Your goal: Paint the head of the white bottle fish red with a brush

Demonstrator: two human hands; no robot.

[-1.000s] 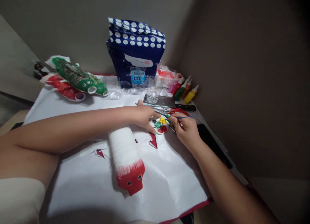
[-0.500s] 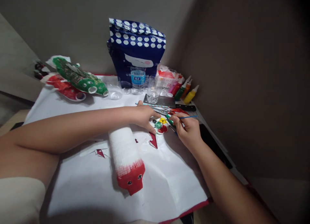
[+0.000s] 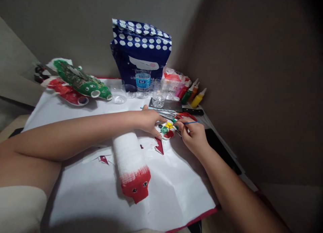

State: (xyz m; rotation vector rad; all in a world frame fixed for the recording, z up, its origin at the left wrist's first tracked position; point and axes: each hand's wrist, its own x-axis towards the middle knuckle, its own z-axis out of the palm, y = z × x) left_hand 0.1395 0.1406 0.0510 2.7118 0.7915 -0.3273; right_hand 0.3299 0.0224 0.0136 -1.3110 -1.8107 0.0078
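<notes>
A round white palette [image 3: 167, 130] carries dabs of yellow, green, red and black paint. At its left edge is my left hand [image 3: 151, 121], fingers apart, thumb and a fingertip touching the rim. On the right, my right hand [image 3: 193, 130] pinches a thin blue paintbrush [image 3: 193, 122], its tip near the yellow paint. Below my left forearm lies a white wrapped tube [image 3: 129, 154] with a red painted end [image 3: 137, 186] bearing two eyes. Red paper scraps [image 3: 159, 146] lie just below the palette.
Green [image 3: 80, 80] and red [image 3: 66, 91] fish models lie at the back left. Behind the hands stand a blue bag [image 3: 143, 48], clear cups [image 3: 158, 95] and paint bottles [image 3: 197, 98]. A knife [image 3: 193, 111] and red-handled scissors [image 3: 188, 116] lie beyond the palette.
My right hand has moved slightly left with the brush, bringing its tip closer to the yellow paint. My left hand stays at the palette.
</notes>
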